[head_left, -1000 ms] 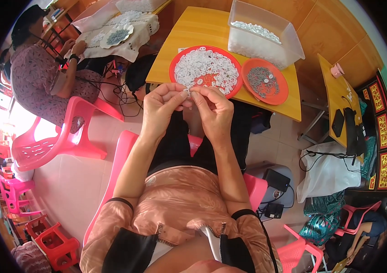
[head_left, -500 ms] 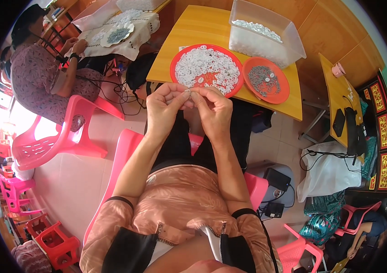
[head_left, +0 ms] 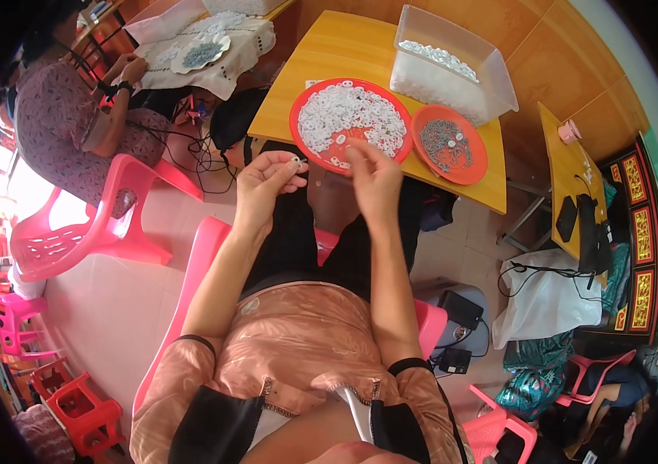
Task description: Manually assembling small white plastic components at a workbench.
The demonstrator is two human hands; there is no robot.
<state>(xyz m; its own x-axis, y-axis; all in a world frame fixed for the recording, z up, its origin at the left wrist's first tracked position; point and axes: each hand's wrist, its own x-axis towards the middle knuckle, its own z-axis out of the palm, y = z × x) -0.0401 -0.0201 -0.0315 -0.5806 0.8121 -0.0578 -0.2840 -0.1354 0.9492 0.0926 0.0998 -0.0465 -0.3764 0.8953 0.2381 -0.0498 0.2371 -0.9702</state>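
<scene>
My left hand (head_left: 265, 185) is closed in a pinch on a small white plastic piece (head_left: 295, 162), held just off the table's near edge. Over the near rim of a red round tray (head_left: 295, 124) is my right hand (head_left: 376, 182), its thumb and fingertips drawn together; anything between them is too small to make out. The tray carries a heap of small white oval plastic pieces (head_left: 340, 108) with holes. Beside it on the right, an orange plate (head_left: 477, 166) bears small grey metal parts (head_left: 439, 139) and a couple of white pieces.
A clear plastic bin (head_left: 491, 69) with more white pieces stands at the back of the yellow table (head_left: 329, 39). To the left, another person (head_left: 66, 131) works at a cloth-covered table (head_left: 240, 50) beside a pink chair (head_left: 112, 224). Black cables and a white sack (head_left: 549, 294) lie at right.
My hands, which were together at the table edge, have parted. The left has moved slightly left and down with the white piece; the right has shifted right, over the tray's near rim.
</scene>
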